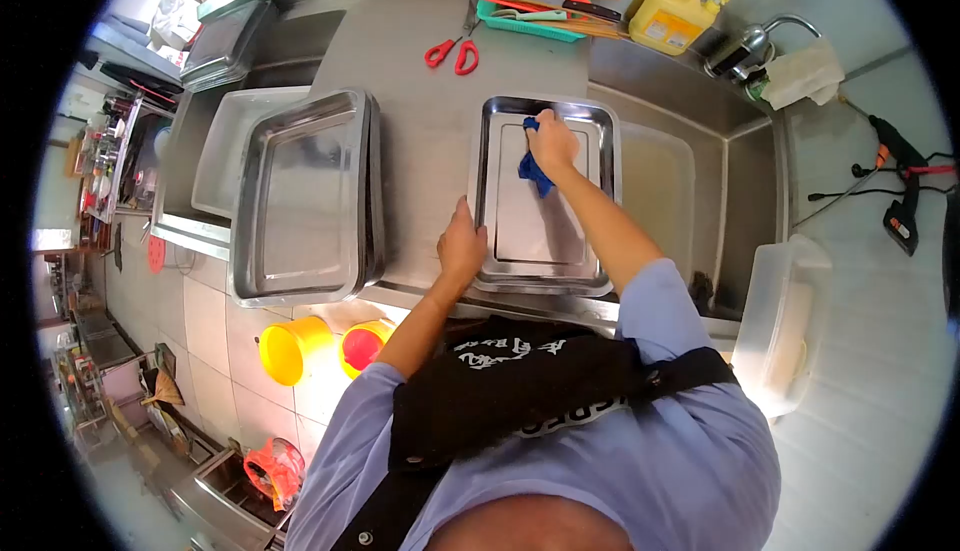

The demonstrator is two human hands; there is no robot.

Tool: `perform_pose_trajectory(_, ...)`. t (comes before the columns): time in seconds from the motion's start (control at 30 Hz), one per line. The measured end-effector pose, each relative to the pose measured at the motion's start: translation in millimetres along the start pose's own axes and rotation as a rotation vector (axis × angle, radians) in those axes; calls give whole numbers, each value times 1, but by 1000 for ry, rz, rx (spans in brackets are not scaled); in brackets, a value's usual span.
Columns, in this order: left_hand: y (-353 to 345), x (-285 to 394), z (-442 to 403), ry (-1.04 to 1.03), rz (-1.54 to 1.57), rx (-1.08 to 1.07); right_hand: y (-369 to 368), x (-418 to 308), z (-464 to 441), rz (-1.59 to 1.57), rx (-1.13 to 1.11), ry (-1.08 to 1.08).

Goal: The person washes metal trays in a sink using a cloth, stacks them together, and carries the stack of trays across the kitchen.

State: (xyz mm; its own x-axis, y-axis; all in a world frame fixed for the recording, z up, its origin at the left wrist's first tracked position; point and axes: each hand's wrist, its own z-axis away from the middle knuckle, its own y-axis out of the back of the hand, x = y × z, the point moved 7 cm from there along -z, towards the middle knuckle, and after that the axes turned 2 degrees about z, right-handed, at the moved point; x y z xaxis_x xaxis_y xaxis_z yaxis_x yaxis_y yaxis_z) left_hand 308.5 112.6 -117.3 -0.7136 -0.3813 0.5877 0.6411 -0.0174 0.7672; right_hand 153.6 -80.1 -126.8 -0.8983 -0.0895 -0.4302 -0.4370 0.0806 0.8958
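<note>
The steel counter [415, 151] takes up most of what I can see, with a sink [752, 181] let into it on the right. The person [590, 461] stands against its near edge in a pale blue shirt and a black apron [540, 376]. On the left lie stacked trays [305, 201], their rims showing one behind another, overlapping a white tub [225, 156]. The tray [515, 231] being handled lies flat before the person, hollow side up, its right side at the sink's edge. Past it, at the back, a yellow jug [675, 26] stands beside a green basket [535, 24] of sticks and handles. The right hand [557, 144] is closed on a cloth, over the tray's far part; the left hand [462, 244] touches the tray's left rim, though I can't tell whether its fingers grip. Red-handled scissors [455, 54] lie near the basket, and smallest is that blue cloth [535, 169], bunched against the tray's floor.
</note>
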Motion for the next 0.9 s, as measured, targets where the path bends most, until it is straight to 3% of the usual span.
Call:
perform_pose_trajectory(0.13, -5, -7, -3, -8, 62, 1, -24, -38, -17, 97, 6, -1)
perform_pose_trajectory(0.37, -10, -10, 0, 11, 83, 120, -21, -75, 18, -6, -89, 459)
perform_pose_trajectory(0.47, -13, -14, -3, 19, 140, 147, -10, -62, 54, -49, -258, 595)
perform_pose_trajectory(0.57, -16, -19, -10, -105, 237, 196, 18, -42, 119, -161, -446, 706)
perform_pose_trajectory(0.7, -9, -12, -15, -15, 525, -73, 44, 15, 135, -60, -518, 562)
perform_pose_trajectory(0.73, -7, -6, -17, 96, 644, -242, 66, 29, 128, -153, -398, 440)
perform_pose_trajectory(0.8, 34, 41, -3, 138, 693, -225, 121, 62, 117, -347, -150, 324)
perform_pose_trajectory(0.83, 47, 62, 3, 155, 722, -221, 141, 88, 114, -503, -167, 58)
perform_pose_trajectory(0.9, 58, 88, 3, 49, 731, -183, 162, 154, 112, -861, 33, -241)
